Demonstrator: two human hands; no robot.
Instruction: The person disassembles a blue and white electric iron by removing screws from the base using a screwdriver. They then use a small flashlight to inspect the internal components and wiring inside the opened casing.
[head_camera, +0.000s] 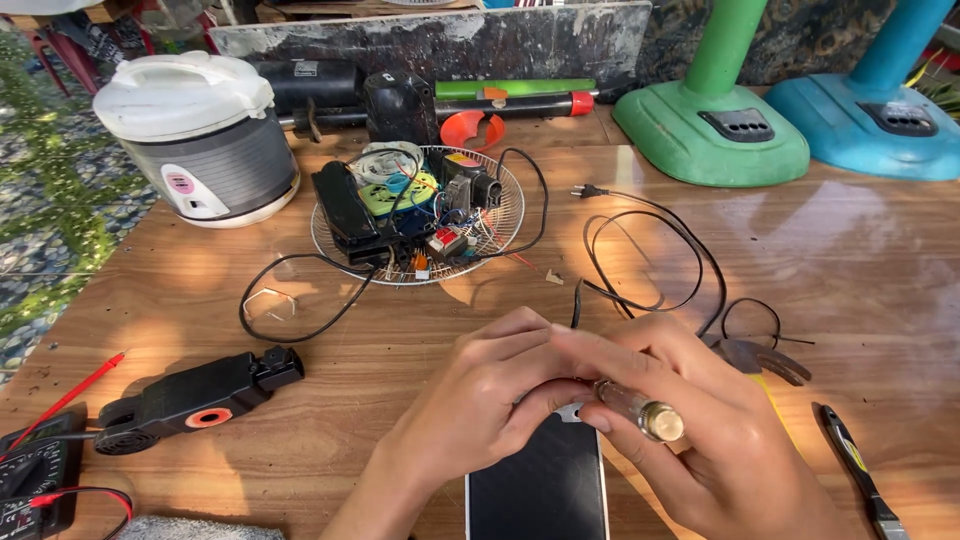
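Repair workshop, multimeter (30, 475), dismantled fan parts (415, 215)

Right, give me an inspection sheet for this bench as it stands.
Surface: wooden table, sunlit, glossy.
Job's things: clear-handled screwdriver in right hand; left hand pinches a small part at its tip, over a dark phone.
Clutter: wire basket of parts, rice cooker, black motor housing, multimeter, pliers, small black tool.
Fingers: both hands' fingers curled closed.
Cables: black plug lead looped; red probe.
Surroundings: green fan base, blue fan base.
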